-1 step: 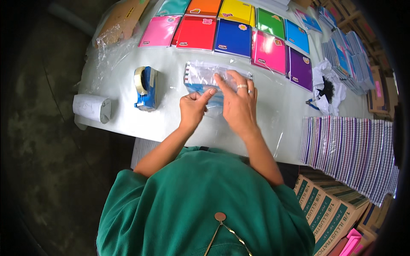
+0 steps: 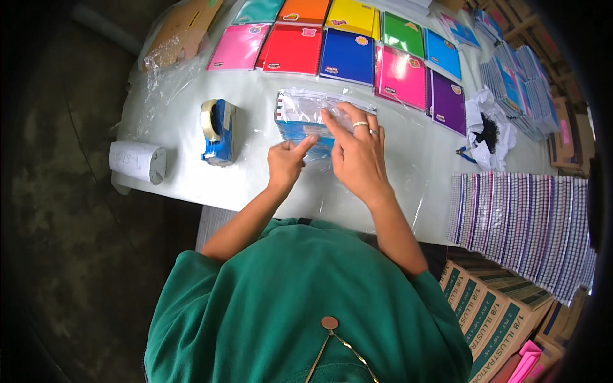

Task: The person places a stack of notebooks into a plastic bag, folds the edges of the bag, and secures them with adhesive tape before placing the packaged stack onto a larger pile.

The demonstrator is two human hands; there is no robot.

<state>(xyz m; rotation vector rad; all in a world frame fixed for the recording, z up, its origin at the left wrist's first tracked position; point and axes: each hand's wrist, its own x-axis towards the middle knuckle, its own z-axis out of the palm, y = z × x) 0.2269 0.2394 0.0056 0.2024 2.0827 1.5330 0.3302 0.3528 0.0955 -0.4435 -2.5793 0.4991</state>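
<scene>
A stack of notebooks (image 2: 299, 129) wrapped in clear plastic wrap (image 2: 306, 105) stands on the table in front of me. Its blue side faces me, and its spiral bindings show at the left end. My left hand (image 2: 287, 166) is closed at the near side, fingers curled and thumb reaching along the blue face, with loose film by the fingertips. Over the right part of the stack lies my right hand (image 2: 359, 150), wearing rings, its fingers apart and resting on the film. Left of the stack is a blue tape dispenser (image 2: 220, 131) with a tape roll.
Rows of coloured spiral notebooks (image 2: 348, 56) lie along the far side. At the right are a tall row of stacked notebooks (image 2: 511, 223), pliers (image 2: 466, 154) and crumpled paper (image 2: 504, 137). A white wrapped bundle (image 2: 137, 161) sits at the left edge; cartons (image 2: 488, 313) stand below right.
My left thumb has shifted slightly down and left along the near side of the stack, and more of the blue face shows. My right hand has barely moved.
</scene>
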